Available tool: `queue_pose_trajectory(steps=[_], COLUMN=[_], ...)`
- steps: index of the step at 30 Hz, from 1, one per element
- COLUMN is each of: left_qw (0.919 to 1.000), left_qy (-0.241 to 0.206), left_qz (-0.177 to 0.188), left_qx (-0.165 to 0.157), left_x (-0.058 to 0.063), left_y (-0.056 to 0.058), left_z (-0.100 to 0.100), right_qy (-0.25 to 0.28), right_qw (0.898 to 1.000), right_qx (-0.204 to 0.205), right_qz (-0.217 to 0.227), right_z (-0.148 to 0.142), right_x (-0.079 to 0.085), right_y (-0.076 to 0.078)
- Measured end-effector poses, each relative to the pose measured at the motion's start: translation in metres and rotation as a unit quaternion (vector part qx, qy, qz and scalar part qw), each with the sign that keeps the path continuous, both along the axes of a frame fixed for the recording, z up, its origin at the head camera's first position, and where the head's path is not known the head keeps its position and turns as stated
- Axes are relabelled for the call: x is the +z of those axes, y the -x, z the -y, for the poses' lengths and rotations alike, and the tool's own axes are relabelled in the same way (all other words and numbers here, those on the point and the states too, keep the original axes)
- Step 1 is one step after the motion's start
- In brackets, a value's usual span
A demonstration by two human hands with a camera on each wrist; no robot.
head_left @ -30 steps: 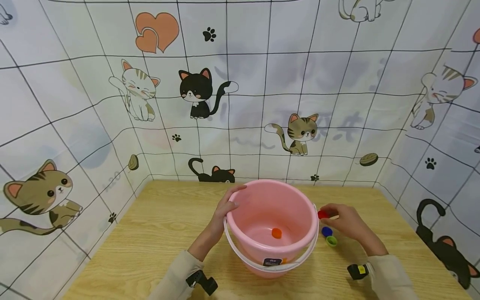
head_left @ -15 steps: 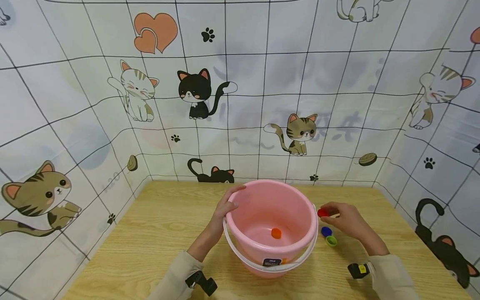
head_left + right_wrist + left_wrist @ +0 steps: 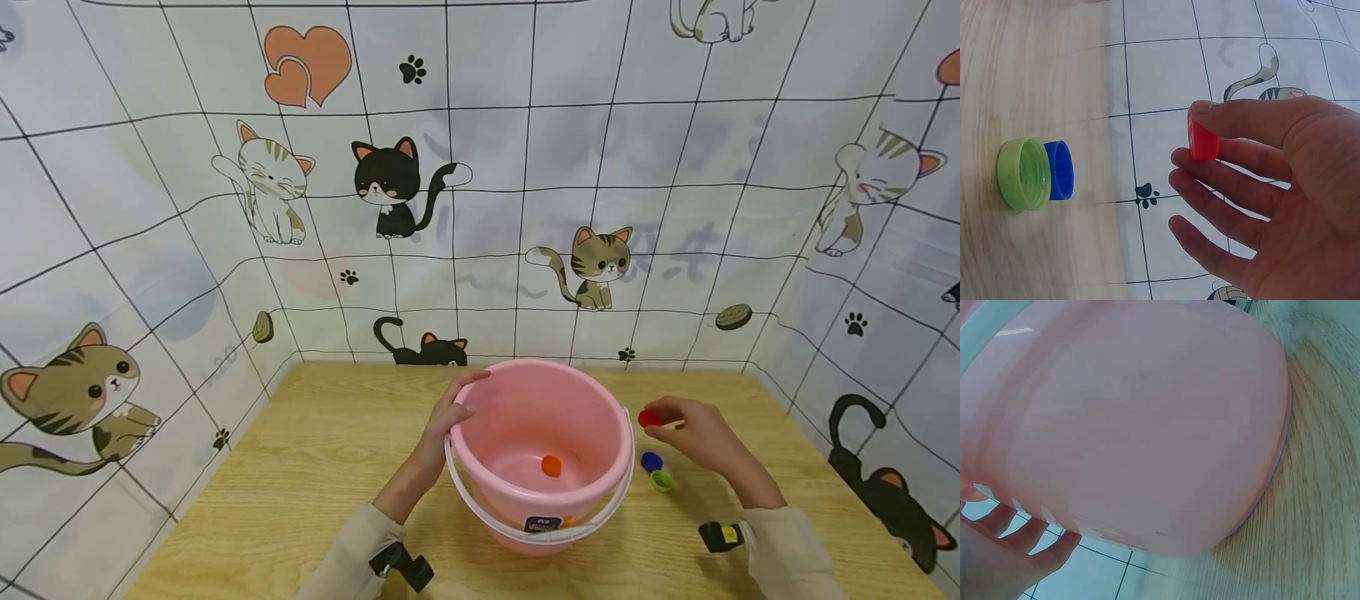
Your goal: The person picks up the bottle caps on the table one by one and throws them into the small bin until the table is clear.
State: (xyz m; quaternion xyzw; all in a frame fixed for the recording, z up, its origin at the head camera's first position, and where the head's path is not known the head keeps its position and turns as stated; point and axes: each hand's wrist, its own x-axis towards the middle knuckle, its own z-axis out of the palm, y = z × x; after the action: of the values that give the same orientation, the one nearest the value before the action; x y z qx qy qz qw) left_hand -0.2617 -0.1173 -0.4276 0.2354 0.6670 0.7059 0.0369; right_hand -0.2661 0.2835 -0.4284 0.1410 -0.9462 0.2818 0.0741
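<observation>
A person's left hand (image 3: 444, 425) grips the rim of a pink bucket (image 3: 547, 404) standing on a wooden counter (image 3: 337, 467), while the right hand (image 3: 701, 433) pinches a red cap (image 3: 649, 417) above the counter, just outside the bucket. Only the head view looks inside, where an orange cap (image 3: 551, 466) lies on the bottom. The right wrist view reveals the thumb and fingertips meeting on the red cap with the lower fingers spread, plus the ribbed side and hollow interior of a green cap (image 3: 1024, 174) just beside a blue cap (image 3: 1061, 170). The left wrist view shows fingers at the bucket's far edge and its base on the counter.
</observation>
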Motion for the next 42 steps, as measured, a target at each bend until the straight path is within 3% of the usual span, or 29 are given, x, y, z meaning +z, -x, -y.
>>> queue_pose_trajectory(steps=[42], left_qw=[0.9999], left_qy=[-0.006], left_qz=[-0.006], left_qx=[-0.008], left_x=[0.0], left_y=[0.0], left_z=[0.0], right_qy=[-0.003], right_qw=[0.999], right_qx=[0.0], right_qz=[-0.043], right_z=[0.001], right_x=[0.031], right_y=[-0.012])
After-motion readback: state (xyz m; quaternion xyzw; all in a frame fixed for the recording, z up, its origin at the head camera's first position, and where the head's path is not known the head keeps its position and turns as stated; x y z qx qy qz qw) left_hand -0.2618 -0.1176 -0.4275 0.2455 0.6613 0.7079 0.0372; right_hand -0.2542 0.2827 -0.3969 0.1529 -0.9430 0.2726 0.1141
